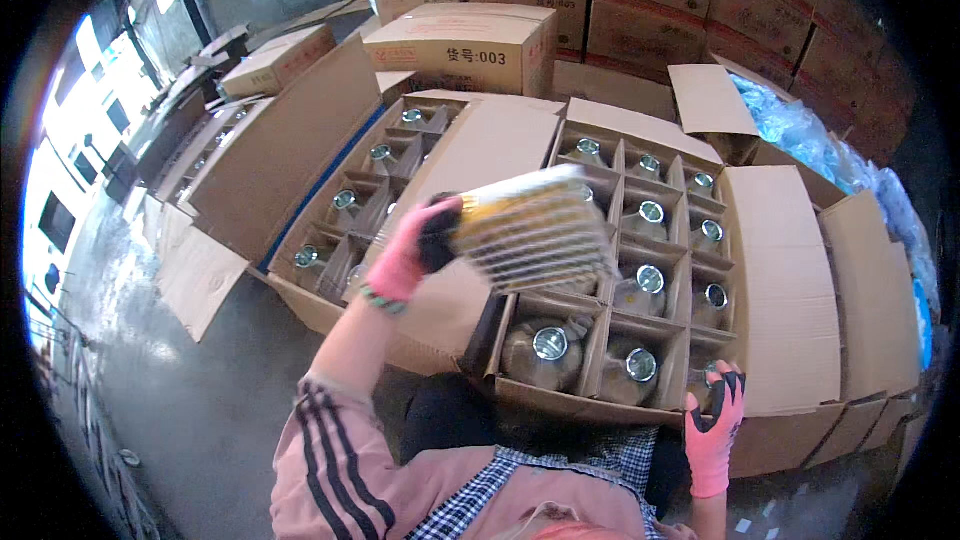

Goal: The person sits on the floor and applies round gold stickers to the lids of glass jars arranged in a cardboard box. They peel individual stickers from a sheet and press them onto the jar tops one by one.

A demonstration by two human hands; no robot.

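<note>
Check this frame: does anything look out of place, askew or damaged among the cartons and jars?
Nothing looks damaged or spilled. The left hand holds a ribbed glass jar tilted on its side above the divided carton, blurred. The right hand rests at that carton's near corner. Jars sit upright in their cells.

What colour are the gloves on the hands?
Pink with black patches, on the left hand and right hand; head view.

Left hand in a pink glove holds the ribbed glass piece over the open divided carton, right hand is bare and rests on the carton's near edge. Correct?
Not quite. In the head view the right hand wears a pink glove too, like the left hand. The rest stands: the left holds the ribbed glass piece over the open carton, the right rests on its near edge.
</note>
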